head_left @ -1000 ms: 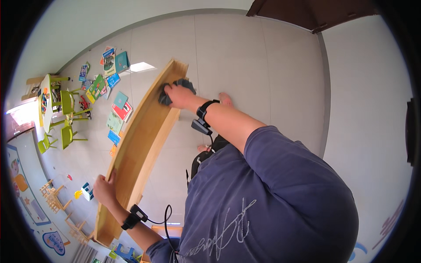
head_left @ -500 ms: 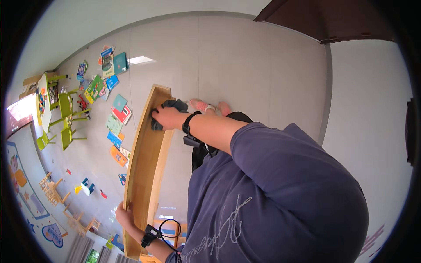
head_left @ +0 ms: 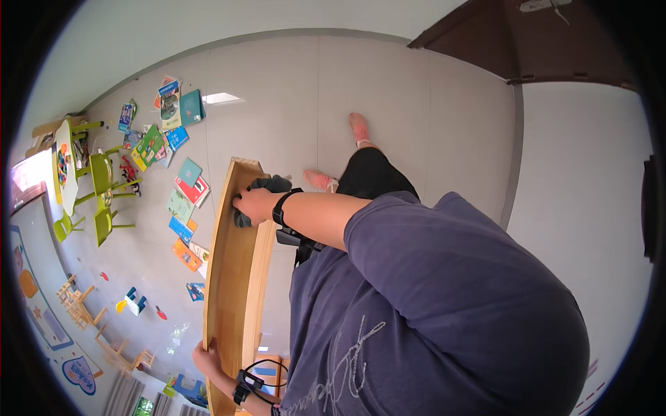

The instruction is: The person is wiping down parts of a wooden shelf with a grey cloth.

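Board (head_left: 232, 277) now swung near upright from its slant a second ago, held above floor (head_left: 388, 104). Right hand (head_left: 253, 204), fingers pressing dark cloth (head_left: 267, 186) to top end; left hand (head_left: 207, 357) gripping lower edge. Wiping well underway, probably.

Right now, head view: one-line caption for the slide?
Person steadies a long wooden tray with the left hand at one end while the right hand presses a dark cloth on it; books litter the floor.

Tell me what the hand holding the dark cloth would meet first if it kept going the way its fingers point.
The hand presses the dark cloth against the wooden shelf, so the shelf's inner surface comes first. Past its edge lie books on the floor, though depth is unclear.
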`<action>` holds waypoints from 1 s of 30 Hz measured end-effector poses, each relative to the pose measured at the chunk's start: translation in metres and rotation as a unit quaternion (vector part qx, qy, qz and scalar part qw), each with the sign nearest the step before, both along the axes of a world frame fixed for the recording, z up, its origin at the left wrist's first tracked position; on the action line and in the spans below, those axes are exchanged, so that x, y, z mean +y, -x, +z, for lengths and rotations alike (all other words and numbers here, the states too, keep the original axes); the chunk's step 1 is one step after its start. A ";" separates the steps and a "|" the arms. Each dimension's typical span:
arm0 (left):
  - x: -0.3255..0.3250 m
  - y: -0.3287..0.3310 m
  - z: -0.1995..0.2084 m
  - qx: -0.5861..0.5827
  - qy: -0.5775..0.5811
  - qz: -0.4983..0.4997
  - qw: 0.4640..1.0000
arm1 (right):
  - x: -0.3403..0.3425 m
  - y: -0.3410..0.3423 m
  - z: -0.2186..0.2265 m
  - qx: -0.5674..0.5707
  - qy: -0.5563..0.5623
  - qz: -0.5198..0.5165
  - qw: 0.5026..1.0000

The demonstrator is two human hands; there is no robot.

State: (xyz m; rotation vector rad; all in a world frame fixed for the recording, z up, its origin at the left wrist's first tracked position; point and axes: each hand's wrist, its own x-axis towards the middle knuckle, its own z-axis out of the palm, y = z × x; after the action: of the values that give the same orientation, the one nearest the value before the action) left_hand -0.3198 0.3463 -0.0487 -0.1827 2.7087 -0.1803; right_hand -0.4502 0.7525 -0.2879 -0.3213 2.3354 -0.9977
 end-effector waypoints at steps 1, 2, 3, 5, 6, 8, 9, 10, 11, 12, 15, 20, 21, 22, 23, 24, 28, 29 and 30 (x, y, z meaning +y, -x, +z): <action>0.003 0.000 0.000 0.008 -0.014 0.002 1.000 | 0.006 0.009 -0.001 0.001 -0.003 0.006 1.000; 0.009 0.001 0.005 0.014 -0.026 0.001 1.000 | 0.010 0.016 -0.002 -0.016 0.006 0.017 1.000; 0.015 0.004 0.008 0.012 -0.026 0.005 1.000 | 0.015 0.022 -0.004 -0.034 0.015 0.028 0.999; 0.032 0.012 0.009 -0.004 0.001 0.003 1.000 | 0.025 0.030 -0.004 -0.046 0.010 0.037 0.998; 0.035 0.012 0.008 -0.004 0.002 0.007 1.000 | 0.030 0.032 -0.003 -0.055 0.013 0.045 0.997; 0.044 0.012 0.008 0.017 -0.012 -0.001 1.000 | 0.042 0.039 -0.006 -0.068 0.015 0.053 0.996; 0.053 0.015 0.010 0.014 -0.011 0.001 1.000 | 0.049 0.040 -0.010 -0.071 0.016 0.055 0.996; 0.061 0.020 0.014 0.005 -0.007 0.007 1.000 | 0.057 0.041 -0.014 -0.075 0.027 0.050 0.996; 0.077 0.031 0.016 -0.001 -0.005 0.012 1.000 | 0.068 0.049 -0.019 -0.075 0.037 0.044 0.995; 0.094 0.041 0.018 -0.001 -0.004 0.015 1.000 | 0.080 0.055 -0.025 -0.083 0.032 0.048 0.995; 0.142 0.064 0.020 -0.025 0.020 0.025 0.999 | 0.115 0.071 -0.036 -0.095 0.029 0.058 0.993; 0.223 0.107 0.022 -0.048 0.056 -0.020 0.997 | 0.186 0.092 -0.040 -0.115 0.013 -0.007 0.993; 0.234 0.116 0.022 -0.052 0.059 -0.018 0.997 | 0.199 0.096 -0.033 -0.105 0.011 -0.049 0.993; 0.241 0.124 0.023 -0.050 0.051 -0.023 0.997 | 0.214 0.102 -0.026 -0.105 0.025 -0.060 0.992; 0.253 0.134 0.024 -0.047 0.042 -0.030 0.998 | 0.227 0.107 -0.027 -0.107 0.025 -0.060 0.992; 0.267 0.145 0.025 -0.046 0.024 -0.035 0.998 | 0.240 0.113 -0.028 -0.089 0.029 -0.078 0.993; 0.301 0.178 0.028 -0.037 0.016 -0.048 0.998 | 0.277 0.139 -0.025 -0.071 0.033 -0.098 0.992; 0.311 0.184 0.032 -0.043 0.027 -0.049 0.997 | 0.282 0.140 -0.024 -0.074 0.038 -0.095 0.992; 0.318 0.188 0.033 -0.049 0.038 -0.051 0.997 | 0.287 0.142 -0.024 -0.071 0.037 -0.101 0.992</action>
State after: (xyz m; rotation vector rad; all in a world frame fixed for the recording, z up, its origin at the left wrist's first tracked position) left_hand -0.5075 0.6640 -0.0158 -0.0570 2.6165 -0.3145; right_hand -0.5921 1.0398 -0.3119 -0.0401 2.2364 -1.1668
